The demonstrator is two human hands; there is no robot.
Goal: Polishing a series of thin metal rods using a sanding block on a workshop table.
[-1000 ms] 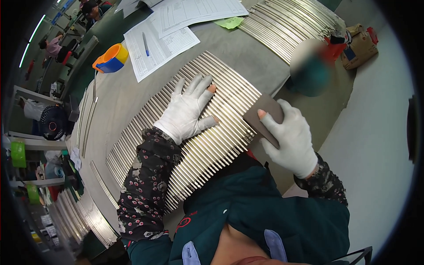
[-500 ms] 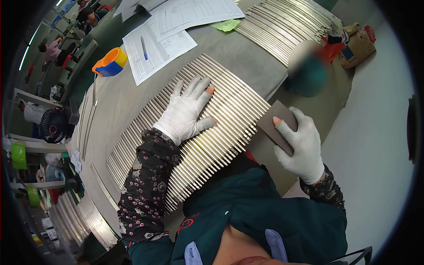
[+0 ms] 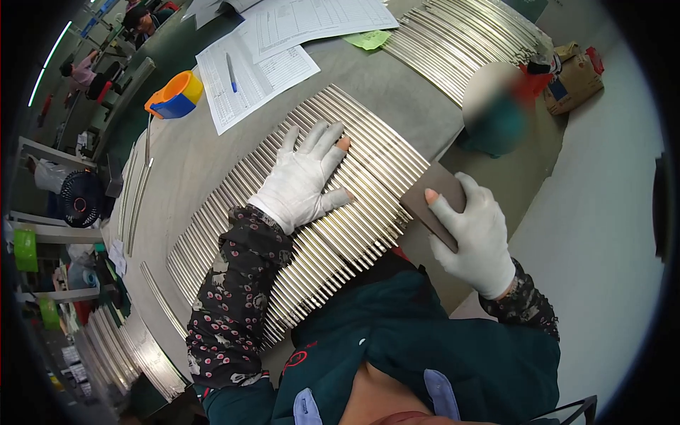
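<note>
A wide row of shiny metal rods (image 3: 368,170) lies side by side on the grey table, reaching past its near edge. My left hand (image 3: 301,177), in a white glove with some fingertips bare, rests flat on the rods with its fingers spread. In my gloved right hand (image 3: 478,241) is a flat grey-brown block (image 3: 438,195), gripped with the thumb on top and the fingers round its far side. One end of the block meets the right-hand ends of the rods.
Past the rods lie printed papers (image 3: 312,25) with a blue pen (image 3: 231,73), and an orange-and-blue tape dispenser (image 3: 175,95). A second stack of rods (image 3: 467,42) sits at the far right. Loose rods (image 3: 161,297) lie at left. A paper bag (image 3: 572,81) stands beyond the table.
My right hand and the block have shifted slightly left, further onto the rod ends. My left hand stays spread on the rods.
</note>
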